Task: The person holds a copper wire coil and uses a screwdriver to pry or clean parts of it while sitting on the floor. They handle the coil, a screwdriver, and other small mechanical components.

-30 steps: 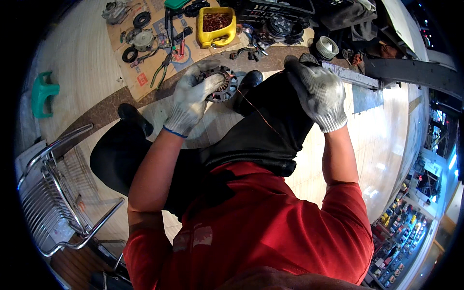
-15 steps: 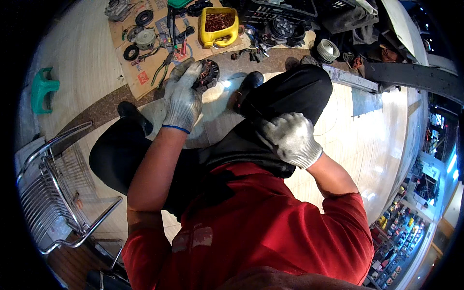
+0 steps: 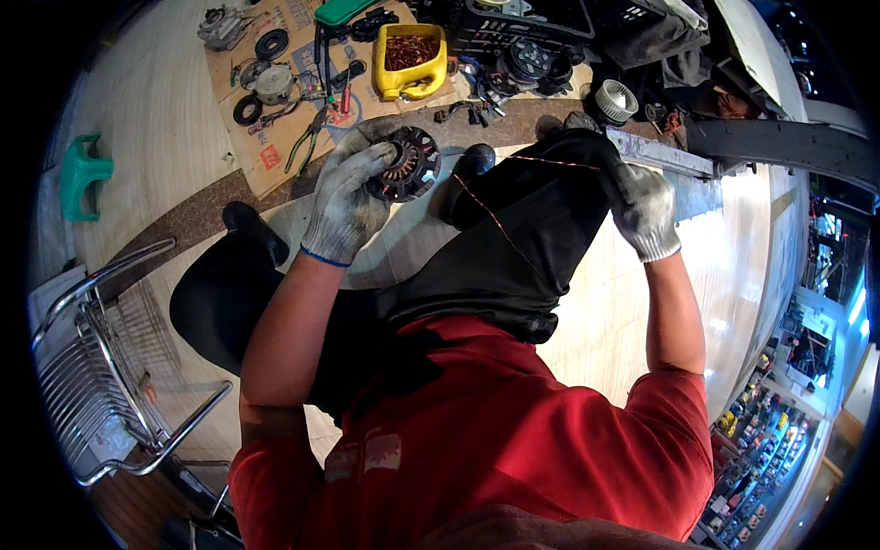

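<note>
right hand point(image 3: 644, 209) has swung from over the right thigh point(image 3: 458, 257) outward; copper wire point(image 3: 555, 162) now runs straight up to it, fingers seemingly closed on it, so a length looks drawn out. second strand point(image 3: 496, 217) lies across the thigh. left hand point(image 3: 344, 200) clamped on the round slotted core point(image 3: 425, 163), which juts rightward from its fingers; wire-to-core join unclear.

Left hand point(image 3: 348, 194) partly hides the black ring point(image 3: 420, 165).
</note>
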Available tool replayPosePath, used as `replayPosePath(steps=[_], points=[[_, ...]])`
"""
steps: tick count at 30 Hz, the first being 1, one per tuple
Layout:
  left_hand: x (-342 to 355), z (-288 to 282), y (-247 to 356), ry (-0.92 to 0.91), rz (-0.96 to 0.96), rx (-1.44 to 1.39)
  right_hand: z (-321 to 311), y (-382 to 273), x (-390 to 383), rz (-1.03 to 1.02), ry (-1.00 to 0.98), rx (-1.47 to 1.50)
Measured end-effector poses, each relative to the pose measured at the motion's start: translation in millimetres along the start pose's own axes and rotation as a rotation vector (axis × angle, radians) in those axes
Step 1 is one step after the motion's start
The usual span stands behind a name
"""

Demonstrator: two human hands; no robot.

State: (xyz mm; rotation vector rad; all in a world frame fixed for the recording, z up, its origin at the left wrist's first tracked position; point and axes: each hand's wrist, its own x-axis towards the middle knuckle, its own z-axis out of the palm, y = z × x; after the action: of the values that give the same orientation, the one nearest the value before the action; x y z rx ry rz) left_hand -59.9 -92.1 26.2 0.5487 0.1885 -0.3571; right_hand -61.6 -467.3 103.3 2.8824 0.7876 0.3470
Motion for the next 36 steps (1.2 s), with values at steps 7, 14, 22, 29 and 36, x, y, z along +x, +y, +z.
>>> replayPosePath(steps=[7,14,22,29,36], points=[[7,-8,2,-0.011,0.096,0.327,-30,6,13,-0.09,0.036,0.038],[2,-4,3,-0.011,0.109,0.725,-51,-6,7,-0.041,0.04,0.064],[5,-3,4,-0.074,0.064,0.825,-64,1,25,-0.08,0.144,0.038],[8,-6,9,-0.19,0.02,0.825,-71,21,62,-0.208,0.255,-0.065],[15,-20,7,-0.156,-0.133,0.372,-18,78,110,-0.088,0.083,-0.086]])
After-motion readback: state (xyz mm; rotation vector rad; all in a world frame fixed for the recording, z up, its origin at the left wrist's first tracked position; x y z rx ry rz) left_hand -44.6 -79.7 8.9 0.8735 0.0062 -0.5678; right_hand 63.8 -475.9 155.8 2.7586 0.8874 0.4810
